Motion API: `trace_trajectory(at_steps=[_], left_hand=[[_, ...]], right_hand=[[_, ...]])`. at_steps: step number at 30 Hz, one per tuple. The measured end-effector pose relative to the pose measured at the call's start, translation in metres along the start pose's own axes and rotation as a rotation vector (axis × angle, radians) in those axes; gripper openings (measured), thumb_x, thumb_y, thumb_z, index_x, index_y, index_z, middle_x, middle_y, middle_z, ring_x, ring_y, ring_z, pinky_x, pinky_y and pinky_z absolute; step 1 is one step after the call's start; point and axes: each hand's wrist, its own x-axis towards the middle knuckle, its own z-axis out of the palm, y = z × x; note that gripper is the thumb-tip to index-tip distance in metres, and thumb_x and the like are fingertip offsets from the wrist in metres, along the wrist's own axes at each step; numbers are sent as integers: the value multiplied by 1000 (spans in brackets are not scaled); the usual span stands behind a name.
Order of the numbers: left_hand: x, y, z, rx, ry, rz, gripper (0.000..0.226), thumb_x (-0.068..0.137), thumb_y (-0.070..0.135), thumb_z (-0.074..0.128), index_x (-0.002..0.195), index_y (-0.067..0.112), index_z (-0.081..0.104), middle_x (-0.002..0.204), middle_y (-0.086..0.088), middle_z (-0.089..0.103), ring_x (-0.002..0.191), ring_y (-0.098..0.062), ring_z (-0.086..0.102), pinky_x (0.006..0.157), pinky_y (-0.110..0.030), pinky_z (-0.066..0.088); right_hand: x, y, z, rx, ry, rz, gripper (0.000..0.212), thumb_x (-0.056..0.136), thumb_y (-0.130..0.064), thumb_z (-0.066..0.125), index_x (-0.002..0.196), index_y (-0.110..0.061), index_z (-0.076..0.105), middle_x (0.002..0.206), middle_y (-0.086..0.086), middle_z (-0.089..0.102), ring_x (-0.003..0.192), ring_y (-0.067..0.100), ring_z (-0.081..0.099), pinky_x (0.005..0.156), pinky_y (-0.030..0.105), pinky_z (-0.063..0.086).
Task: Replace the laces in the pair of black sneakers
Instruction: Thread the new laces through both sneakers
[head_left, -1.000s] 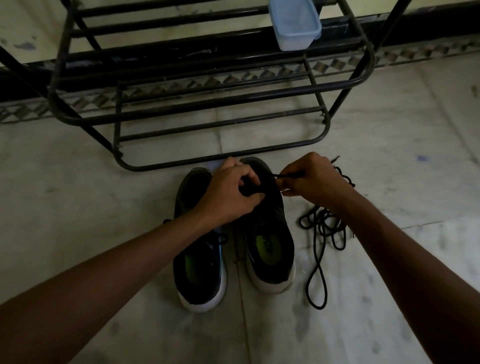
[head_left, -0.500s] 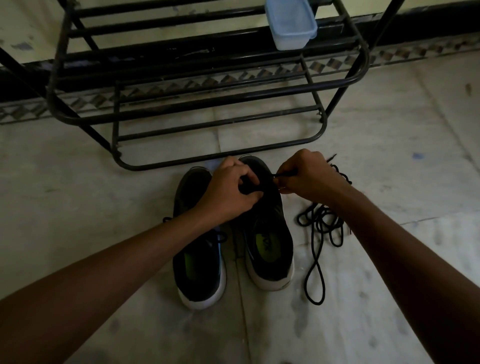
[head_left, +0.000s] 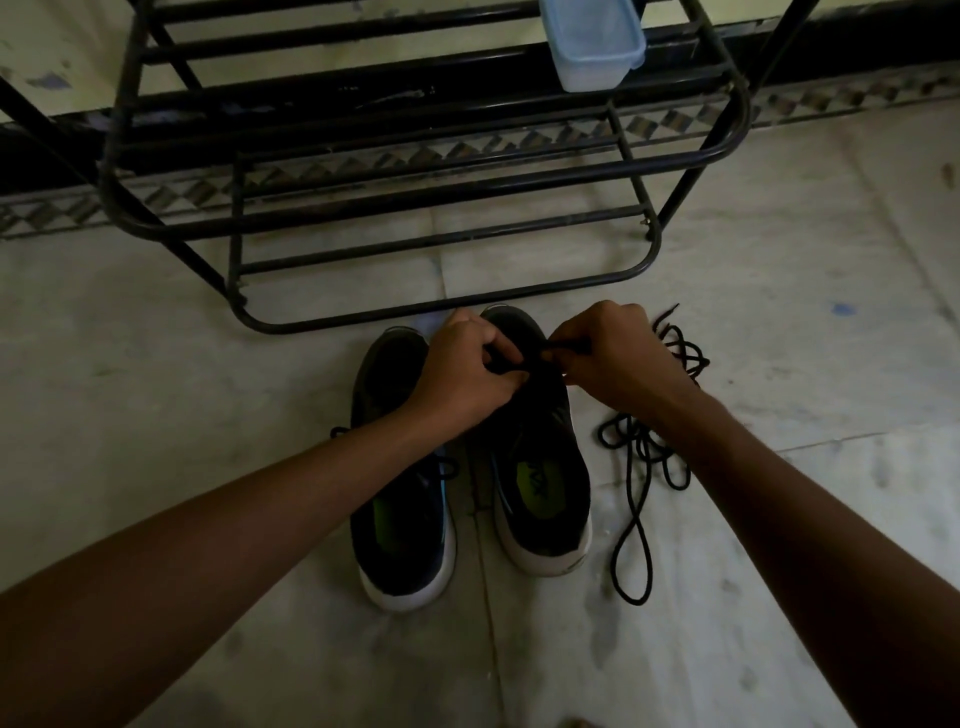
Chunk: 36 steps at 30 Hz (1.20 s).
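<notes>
Two black sneakers with white soles and yellow-green insoles stand side by side on the floor, toes away from me. My left hand (head_left: 462, 371) and my right hand (head_left: 613, 358) meet over the toe end of the right sneaker (head_left: 540, 467). Each hand pinches a black lace (head_left: 563, 347) that runs between them above the front eyelets. The left sneaker (head_left: 400, 519) lies under my left forearm with a lace loop showing at its side. A loose black lace (head_left: 641, 467) lies tangled on the floor right of the shoes.
A black metal shoe rack (head_left: 415, 208) stands just beyond the toes, with a pale blue plastic box (head_left: 592, 41) on a shelf. The floor is pale stone tile (head_left: 779, 286) with a patterned border along the wall.
My two hands have drawn slightly closer together over the right sneaker's toe end. The shoes and the loose lace have not moved.
</notes>
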Motion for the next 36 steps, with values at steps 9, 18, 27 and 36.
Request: trace_trajectory(at_steps=[9, 18, 27, 36], left_hand=[[2, 7, 8, 20, 26, -49, 19, 78, 13, 86, 91, 12, 72, 111, -7, 51, 103, -17, 53, 87, -22, 47], [1, 6, 10, -4, 50, -58, 19, 76, 12, 87, 90, 7, 75, 109, -9, 55, 96, -16, 53, 72, -9, 38], [-3, 8, 12, -15, 80, -34, 12, 79, 10, 84, 85, 5, 75, 108, -10, 53, 105, -20, 55, 88, -22, 46], [-9, 9, 17, 74, 71, -33, 17, 79, 15, 85, 90, 9, 73, 114, -3, 49, 108, -13, 50, 88, -21, 48]], right_hand=[[-9, -1, -1, -101, 17, -174, 19, 94, -10, 64, 105, -8, 78, 90, 13, 74, 79, 27, 68, 76, 43, 54], [-11, 1, 6, -58, 95, -165, 18, 94, -11, 63, 95, -4, 79, 82, 16, 73, 75, 30, 67, 74, 45, 52], [-14, 1, 10, 24, 130, -140, 17, 91, -7, 67, 100, -9, 81, 83, 13, 74, 73, 28, 67, 73, 45, 54], [-14, 8, 14, -2, 154, -206, 20, 89, -2, 68, 103, -8, 80, 92, 15, 71, 80, 29, 67, 73, 46, 55]])
